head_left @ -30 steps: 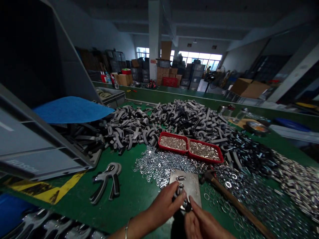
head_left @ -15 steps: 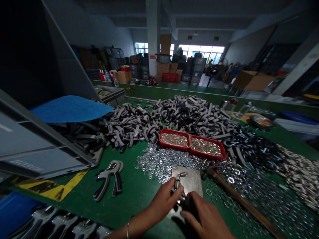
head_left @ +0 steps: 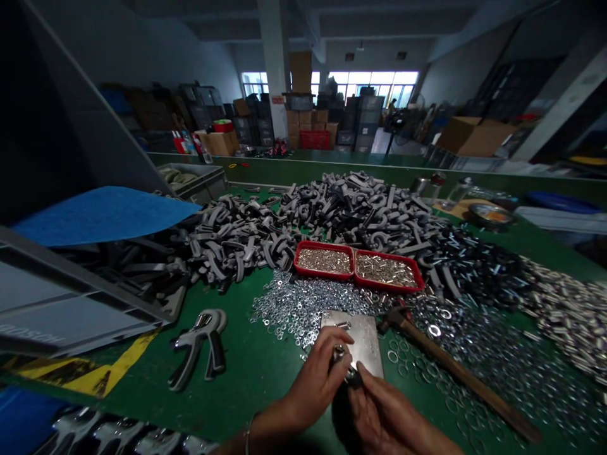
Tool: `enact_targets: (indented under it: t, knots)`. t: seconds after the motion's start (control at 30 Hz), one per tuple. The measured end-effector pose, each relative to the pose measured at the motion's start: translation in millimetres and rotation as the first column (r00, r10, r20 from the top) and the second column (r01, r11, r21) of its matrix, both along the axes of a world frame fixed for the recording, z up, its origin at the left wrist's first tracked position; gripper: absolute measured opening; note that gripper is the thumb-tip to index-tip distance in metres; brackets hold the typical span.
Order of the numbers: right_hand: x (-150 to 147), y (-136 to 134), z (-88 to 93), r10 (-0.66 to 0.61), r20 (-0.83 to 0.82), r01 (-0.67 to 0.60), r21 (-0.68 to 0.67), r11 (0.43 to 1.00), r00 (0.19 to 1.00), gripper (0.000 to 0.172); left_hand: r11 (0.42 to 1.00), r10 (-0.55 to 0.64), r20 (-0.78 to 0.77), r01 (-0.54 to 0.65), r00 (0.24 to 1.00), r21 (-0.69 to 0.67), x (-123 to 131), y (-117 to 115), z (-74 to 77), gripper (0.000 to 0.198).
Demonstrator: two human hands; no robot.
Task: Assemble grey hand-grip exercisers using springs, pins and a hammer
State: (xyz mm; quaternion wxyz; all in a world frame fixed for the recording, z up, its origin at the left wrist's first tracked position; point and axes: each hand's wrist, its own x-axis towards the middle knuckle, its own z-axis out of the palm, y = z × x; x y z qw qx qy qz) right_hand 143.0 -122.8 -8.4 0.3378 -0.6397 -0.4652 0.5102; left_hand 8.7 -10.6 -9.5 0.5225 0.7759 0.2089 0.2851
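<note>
Over a metal plate [head_left: 372, 344], my left hand [head_left: 315, 379] is closed around a shiny coil spring [head_left: 338, 354], its coils partly covered by the fingers. My right hand [head_left: 389, 411] grips a dark part with a metal end [head_left: 353, 378], which meets the spring between both hands. Most of that dark part is hidden by fingers and shadow. Another small spring [head_left: 344, 325] lies on the plate, just beyond my left fingertips. Left of my hands rests an assembled grey and black hand gripper [head_left: 203, 344].
Two red trays [head_left: 327, 275] of small metal pieces stand behind loose washers [head_left: 294, 306]. A hammer [head_left: 455, 363] lies at right, among rings. Grey handles [head_left: 370, 215] are heaped behind. A grey crate [head_left: 85, 316] borders the left, and more hand grippers [head_left: 118, 433] sit at lower left.
My left fingers have curled further over the spring. My right hand has turned, its fingers now beneath the dark part. The view has shifted slightly.
</note>
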Motion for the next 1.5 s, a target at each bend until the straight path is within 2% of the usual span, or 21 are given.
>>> enact_targets:
  t: [0.07, 0.17, 0.2, 0.27, 0.33, 0.37, 0.43, 0.5, 0.57, 0.63, 0.67, 0.73, 0.77, 0.8, 0.87, 0.93, 1.03, 1.17, 1.23, 1.37, 1.5]
  knots:
    - [2, 1, 0.0, 0.008, -0.056, -0.01, -0.031, 0.999, 0.998, 0.069, 0.994, -0.051, 0.019, 0.049, 0.998, 0.099, 2, 0, -0.2, 0.013]
    - [8, 1, -1.5, -0.144, 0.161, 0.111, 0.199, 0.974, 0.976, 0.049, 0.997, 0.063, 0.002, -0.063, 0.998, 0.038, 7, -2, -4.6, 0.014]
    - [9, 0, -2.6, -0.184, 0.153, 0.146, 0.227, 0.963, 0.971, 0.047, 0.994, 0.112, -0.001, -0.112, 0.994, 0.011, 8, -3, -6.3, 0.015]
    - [11, -1, -5.1, -0.125, -0.078, 0.131, 0.069, 0.989, 0.989, 0.053, 0.992, 0.122, 0.01, -0.122, 0.992, 0.025, 10, -5, -8.4, 0.014]
    - [12, -2, -6.4, -0.048, -0.355, 0.007, -0.116, 0.993, 0.933, 0.061, 0.994, 0.024, 0.022, -0.026, 0.999, 0.108, 11, -6, -8.7, 0.011]
    - [13, -2, -6.2, -0.035, -0.382, -0.014, -0.124, 0.992, 0.923, 0.061, 0.99, -0.017, 0.017, 0.014, 1.0, 0.139, 12, -7, -8.6, 0.01]
    - [14, -2, -4.5, -0.086, -0.208, 0.092, 0.019, 0.996, 0.974, 0.052, 0.99, 0.001, 0.001, -0.001, 1.0, 0.144, 13, -7, -9.4, 0.011]
    - [12, -2, -3.0, -0.196, -0.044, 0.201, 0.175, 0.964, 0.98, 0.045, 0.988, 0.094, -0.014, -0.091, 0.996, 0.123, 14, -8, -11.7, 0.014]
    - [9, -4, -3.5, -0.188, -0.187, 0.207, 0.088, 0.974, 0.964, 0.046, 0.983, 0.112, -0.017, -0.109, 0.994, 0.15, 13, -11, -14.5, 0.014]
    - [6, -8, -5.1, -0.12, -0.442, 0.093, -0.081, 0.992, 0.889, 0.049, 0.978, 0.036, -0.021, -0.031, 0.999, 0.207, 9, -12, -16.1, 0.012]
    - [7, -10, -5.5, -0.079, -0.487, 0.027, -0.113, 0.993, 0.87, 0.051, 0.975, 0.002, -0.035, 0.006, 0.999, 0.223, 7, -11, -16.1, 0.011]
    - [14, -12, -4.7, 0.005, -0.303, -0.02, -0.046, 0.999, 0.953, 0.051, 0.969, -0.036, -0.104, 0.06, 0.994, 0.24, 6, -8, -14.6, 0.013]
    - [21, -10, -3.8, 0.013, -0.095, -0.009, 0.037, 0.999, 0.995, 0.047, 0.965, -0.046, -0.167, 0.087, 0.985, 0.248, 6, -5, -13.4, 0.014]
    - [28, -5, -3.0, -0.021, 0.131, 0.003, 0.137, 0.991, 0.991, 0.04, 0.957, -0.064, -0.244, 0.129, 0.968, 0.26, 9, -2, -12.3, 0.015]
    - [45, 12, -3.3, -0.142, 0.474, -0.022, 0.325, 0.946, 0.869, 0.022, 0.914, -0.142, -0.394, 0.273, 0.908, 0.301, 17, 7, -11.2, 0.018]
    - [60, 37, -7.2, -0.164, 0.644, -0.146, 0.4, 0.905, 0.747, 0.019, 0.837, -0.221, -0.49, 0.422, 0.843, 0.349, 29, 17, -13.3, 0.027]
    - [76, 72, -15.8, -0.126, 0.749, -0.273, 0.386, 0.881, 0.651, 0.009, 0.731, -0.244, -0.532, 0.515, 0.811, 0.448, 46, 29, -23.5, 0.037]
    - [102, 81, -18.4, -0.304, 0.758, -0.138, 0.458, 0.878, 0.577, 0.013, 0.7, -0.095, -0.54, 0.442, 0.836, 0.561, 63, 46, -33.4, 0.028]
    - [123, 64, -16.7, -0.399, 0.741, -0.052, 0.503, 0.863, 0.54, 0.021, 0.695, -0.039, -0.51, 0.391, 0.859, 0.604, 76, 58, -26.1, 0.028]
    - [165, 5, -21.2, -0.494, 0.71, 0.057, 0.543, 0.838, 0.503, 0.029, 0.623, 0.057, -0.467, 0.334, 0.882, 0.707, 129, 95, 7.3, 0.014]
    - [181, -49, -39.7, -0.377, 0.757, 0.047, 0.418, 0.907, 0.534, 0.02, 0.626, 0.149, -0.527, 0.332, 0.837, 0.706, 197, 131, 26.1, 0.014]
